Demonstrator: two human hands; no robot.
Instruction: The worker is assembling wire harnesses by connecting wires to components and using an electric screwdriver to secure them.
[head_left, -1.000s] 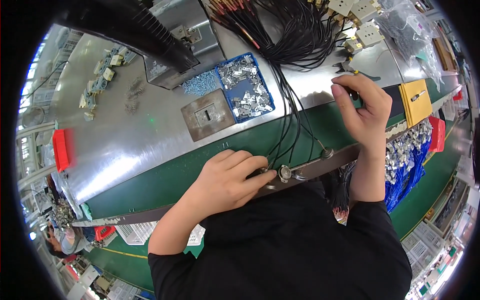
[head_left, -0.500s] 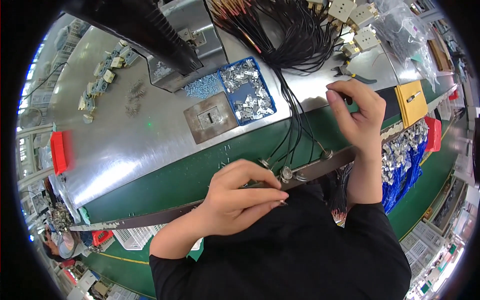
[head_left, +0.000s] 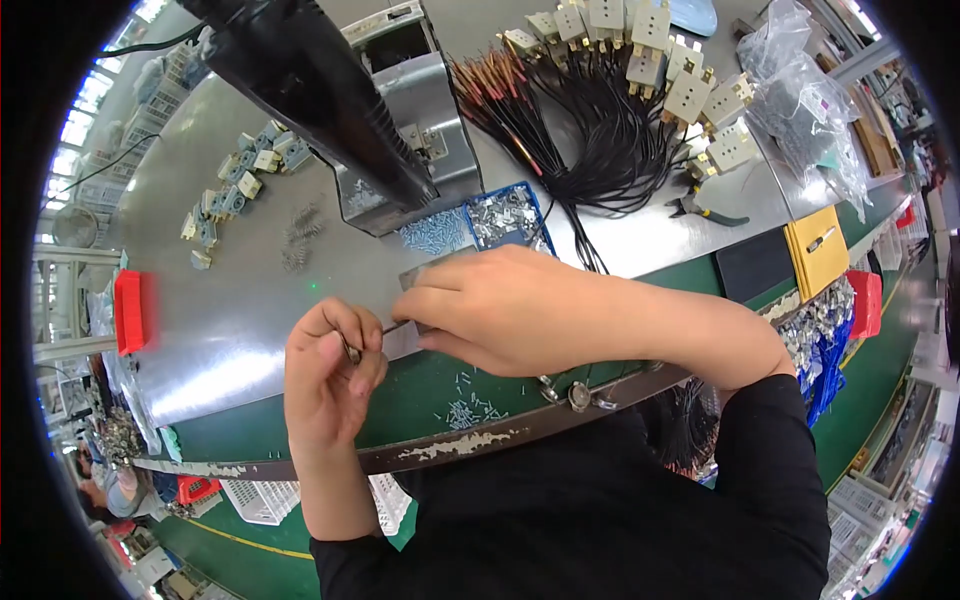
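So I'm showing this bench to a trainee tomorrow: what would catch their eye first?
Probably the two hands meeting mid-bench: the left hand pinches a thin wire end, and the right hand reaches across to it. Behind them, a fan of black wires with beige connector blocks spreads over the metal table.

table top (head_left: 230,330): brushed shiny metal | edge strip (head_left: 480,445): worn, chipped metal

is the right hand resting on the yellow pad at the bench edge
No, the right hand is beside the left hand at a thin wire, well apart from the yellow pad.
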